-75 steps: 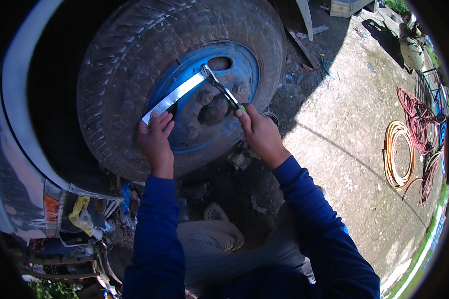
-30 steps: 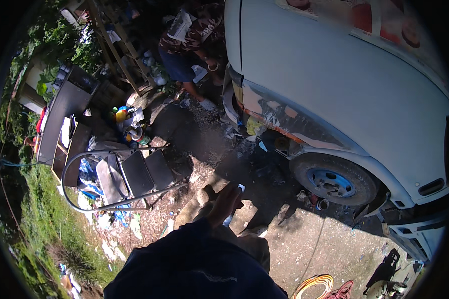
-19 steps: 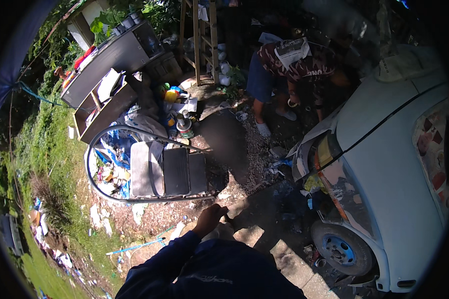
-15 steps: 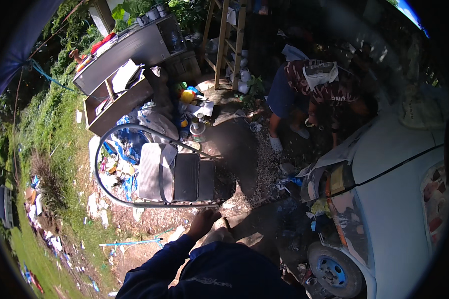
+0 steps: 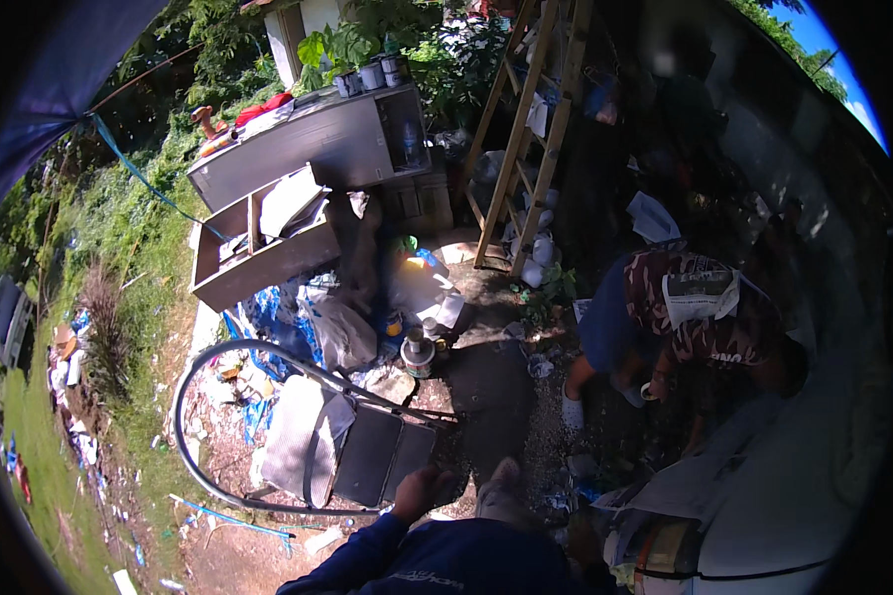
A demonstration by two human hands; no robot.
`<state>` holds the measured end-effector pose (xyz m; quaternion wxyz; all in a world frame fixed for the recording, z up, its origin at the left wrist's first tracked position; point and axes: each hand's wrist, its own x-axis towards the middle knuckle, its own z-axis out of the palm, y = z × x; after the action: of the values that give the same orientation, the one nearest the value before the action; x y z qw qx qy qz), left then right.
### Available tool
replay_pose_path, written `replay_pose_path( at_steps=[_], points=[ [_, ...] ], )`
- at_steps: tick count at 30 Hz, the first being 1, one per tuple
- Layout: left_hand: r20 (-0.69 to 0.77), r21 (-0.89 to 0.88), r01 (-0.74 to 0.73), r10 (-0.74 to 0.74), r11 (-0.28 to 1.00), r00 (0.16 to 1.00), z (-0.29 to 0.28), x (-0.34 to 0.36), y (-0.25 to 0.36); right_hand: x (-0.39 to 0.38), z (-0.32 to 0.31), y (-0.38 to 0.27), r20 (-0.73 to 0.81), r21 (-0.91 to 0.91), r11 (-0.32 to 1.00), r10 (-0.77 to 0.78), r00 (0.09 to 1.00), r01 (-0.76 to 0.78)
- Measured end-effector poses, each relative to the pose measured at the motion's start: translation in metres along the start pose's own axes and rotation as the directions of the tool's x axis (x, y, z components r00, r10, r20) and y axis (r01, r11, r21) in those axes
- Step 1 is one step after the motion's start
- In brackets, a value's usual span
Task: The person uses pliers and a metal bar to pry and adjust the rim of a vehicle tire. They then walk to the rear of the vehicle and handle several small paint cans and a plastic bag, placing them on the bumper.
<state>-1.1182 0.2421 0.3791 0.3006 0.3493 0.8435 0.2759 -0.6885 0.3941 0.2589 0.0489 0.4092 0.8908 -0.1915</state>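
Note:
My left hand (image 5: 423,494) hangs low at the lower middle, fingers curled, beside the grey folding step stool (image 5: 365,454) with a tubular rail; I cannot make out whether anything is in it. My right hand (image 5: 583,540) is barely visible in shadow at my other side, by the vehicle's pale, battered front body (image 5: 754,545), its fingers and anything held unclear. My trousered leg reaches forward between them. Another person (image 5: 700,312) in a camouflage shirt and blue shorts bends low beside the vehicle, a hand near a small pale ring (image 5: 648,392).
Wooden stepladders (image 5: 526,149) stand at the back beside a grey cabinet (image 5: 278,149) topped with cans. An open wooden box (image 5: 218,273), crumpled blue and grey sheeting (image 5: 337,327), a can (image 5: 417,352) and scattered rubbish lie around the stool. Grass runs along the left; a tarp (image 5: 60,79) hangs overhead.
I have turned from the wheel, where both hands held metal tools, toward the yard. The stool and cabinet now sit nearer centre, the vehicle lower right; my hands have dropped to my sides.

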Motion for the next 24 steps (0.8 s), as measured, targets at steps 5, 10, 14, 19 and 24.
replay_pose_path(
  at_steps=[5, 10, 14, 19, 24],
  points=[
    [-0.091, -0.209, 0.082, -0.103, 0.974, 0.991, 0.009, 0.103, 0.035, 0.166, -0.098, -0.011, 0.385, 0.213, 0.925, 0.216, 0.897, -0.315],
    [-0.106, -0.347, 0.100, -0.145, 0.932, 0.984, 0.012, 0.159, 0.081, 0.261, -0.115, 0.019, 0.281, 0.492, 0.870, -0.119, 0.952, -0.036],
    [-0.054, -0.239, 0.148, -0.165, 0.960, 0.985, 0.026, 0.183, 0.079, 0.338, -0.149, -0.012, 0.489, 0.557, 0.817, -0.177, 0.854, -0.150],
    [0.096, -0.253, 0.214, -0.196, 0.944, 0.976, 0.013, 0.234, 0.098, 0.400, -0.108, -0.010, 0.596, 0.537, 0.785, -0.094, 0.798, -0.309],
    [-0.052, -0.191, 0.076, -0.087, 0.979, 0.995, 0.012, 0.290, 0.077, 0.472, -0.132, 0.005, 0.571, 0.493, 0.849, -0.151, 0.807, -0.190]
  ],
)
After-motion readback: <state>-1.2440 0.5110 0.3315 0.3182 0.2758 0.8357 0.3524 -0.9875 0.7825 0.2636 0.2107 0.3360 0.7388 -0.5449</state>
